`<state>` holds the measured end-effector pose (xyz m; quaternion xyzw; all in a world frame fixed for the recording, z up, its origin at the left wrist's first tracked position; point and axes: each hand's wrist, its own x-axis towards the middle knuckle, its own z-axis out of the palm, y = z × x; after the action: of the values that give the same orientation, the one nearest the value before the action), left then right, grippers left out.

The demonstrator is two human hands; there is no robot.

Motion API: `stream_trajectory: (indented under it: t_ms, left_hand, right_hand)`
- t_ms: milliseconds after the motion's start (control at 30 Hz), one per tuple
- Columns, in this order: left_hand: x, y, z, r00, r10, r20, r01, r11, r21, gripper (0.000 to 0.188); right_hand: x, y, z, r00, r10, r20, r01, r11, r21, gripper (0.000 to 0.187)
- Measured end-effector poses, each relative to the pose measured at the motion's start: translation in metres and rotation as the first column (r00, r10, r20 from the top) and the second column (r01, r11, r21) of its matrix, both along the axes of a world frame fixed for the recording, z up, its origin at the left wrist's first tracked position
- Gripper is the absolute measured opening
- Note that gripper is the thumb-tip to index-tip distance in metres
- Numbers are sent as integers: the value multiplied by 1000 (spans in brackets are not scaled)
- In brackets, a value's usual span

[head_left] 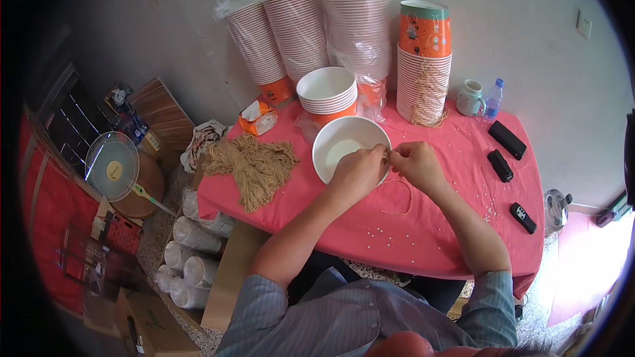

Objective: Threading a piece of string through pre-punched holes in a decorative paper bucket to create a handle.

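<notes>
A white paper tub [326, 152], its open mouth turned up toward me, stands on the pink-covered table. My left hand [360, 170] is closed at the tub's right rim, fingers pinched around its edge. Right beside it, my right hand [418, 166] is closed in a pinch, fingertips almost meeting those of the left. From between the hands a thin tan cord [411, 199] hangs down and curls on the cloth. What the fingertips do at the rim is too small to make out. Left of the tub lies a heap of tan cords [254, 166].
Stacked tubs [327, 89] stand behind, with tall wrapped stacks [357, 26] at the wall. A cord-draped stack [426, 73], a mug [470, 98] and a bottle [494, 98] are at the back right. Black oblong items [508, 140] lie along the right; white bits dot the cloth [463, 225].
</notes>
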<state>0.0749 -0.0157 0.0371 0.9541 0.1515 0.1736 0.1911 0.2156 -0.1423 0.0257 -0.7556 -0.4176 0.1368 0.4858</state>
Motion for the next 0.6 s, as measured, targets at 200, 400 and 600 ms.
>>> stream_trajectory:
  t_ms: [200, 400, 600]
  left_hand:
    - [7, 3, 2, 993, -41, 109, 34, 998, 62, 15]
    - [14, 25, -1, 969, -35, 243, 83, 978, -189, 13]
    - [10, 78, -17, 912, 22, 411, 76, 972, -221, 16]
  right_hand:
    - [12, 4, -10, 999, 19, -50, -19, 1000, 3, 28]
    - [16, 3, -3, 909, 230, -349, -208, 973, 99, 41]
    - [38, 7, -12, 887, 333, -319, -331, 941, 62, 34]
